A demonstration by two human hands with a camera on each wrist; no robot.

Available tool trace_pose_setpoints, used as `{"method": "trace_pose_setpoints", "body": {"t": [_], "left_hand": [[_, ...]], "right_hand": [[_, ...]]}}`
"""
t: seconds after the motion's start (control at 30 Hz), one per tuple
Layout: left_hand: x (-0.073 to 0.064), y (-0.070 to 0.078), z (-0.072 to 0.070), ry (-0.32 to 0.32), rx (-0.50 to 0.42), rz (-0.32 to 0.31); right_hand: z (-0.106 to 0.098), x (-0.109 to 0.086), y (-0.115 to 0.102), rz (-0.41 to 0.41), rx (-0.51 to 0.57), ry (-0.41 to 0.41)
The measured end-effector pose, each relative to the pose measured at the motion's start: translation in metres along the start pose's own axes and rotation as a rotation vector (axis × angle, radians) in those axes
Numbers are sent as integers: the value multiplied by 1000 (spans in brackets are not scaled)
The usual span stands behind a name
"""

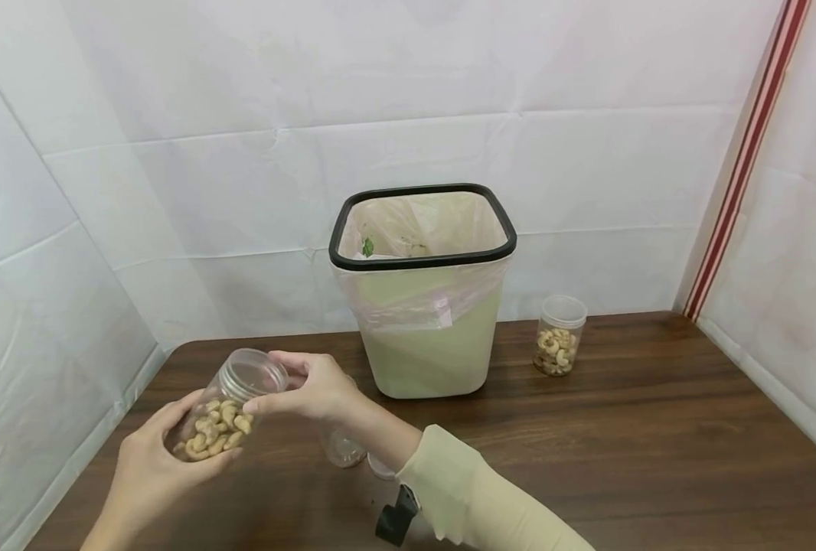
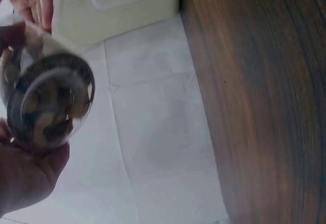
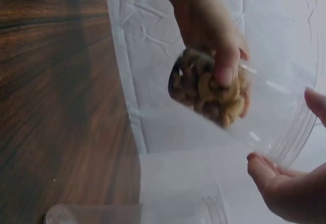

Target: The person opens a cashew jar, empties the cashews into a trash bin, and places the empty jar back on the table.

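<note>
A clear plastic jar (image 1: 236, 386), about half full of cashews (image 1: 215, 428), is tilted above the left part of the table, its lidless mouth up and to the right. Around its lower part my left hand (image 1: 149, 459) grips it, thumb and fingers on opposite sides. My right hand (image 1: 318, 390) holds the rim end between thumb and fingers. The right wrist view shows the cashews (image 3: 221, 94) gathered toward the base. Behind my right forearm stands another clear jar (image 1: 342, 448), partly hidden, next to a round whitish lid (image 1: 380, 467).
A pale green bin (image 1: 429, 337) with a black rim and a pinkish liner stands at the table's back; bits of green lie inside. Right of it is an uncapped jar of cashews (image 1: 556, 344). White sheeting (image 1: 408, 92) hangs around the dark wooden table (image 1: 621, 444).
</note>
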State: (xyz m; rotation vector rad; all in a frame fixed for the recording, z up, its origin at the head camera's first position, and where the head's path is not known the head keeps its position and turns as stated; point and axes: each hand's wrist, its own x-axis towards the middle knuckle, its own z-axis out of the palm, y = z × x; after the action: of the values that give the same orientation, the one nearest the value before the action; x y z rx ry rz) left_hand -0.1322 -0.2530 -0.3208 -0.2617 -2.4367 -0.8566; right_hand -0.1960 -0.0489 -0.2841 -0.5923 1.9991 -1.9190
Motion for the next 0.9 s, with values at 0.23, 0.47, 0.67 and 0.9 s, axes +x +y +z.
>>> {"method": "trace_pose_setpoints", "body": {"t": [0.23,0.47,0.67,0.9], "left_hand": [[0,6,9,168,74,64],[0,9,12,167,96,89],[1,9,14,149,77,93],[1,13,18,150,116,121]], "right_hand": [[10,0,-1,3,20,127],[11,-2,0,24,16,179],[9,-3,1,8,37,170],[8,-5,1,36,-26,217]]}}
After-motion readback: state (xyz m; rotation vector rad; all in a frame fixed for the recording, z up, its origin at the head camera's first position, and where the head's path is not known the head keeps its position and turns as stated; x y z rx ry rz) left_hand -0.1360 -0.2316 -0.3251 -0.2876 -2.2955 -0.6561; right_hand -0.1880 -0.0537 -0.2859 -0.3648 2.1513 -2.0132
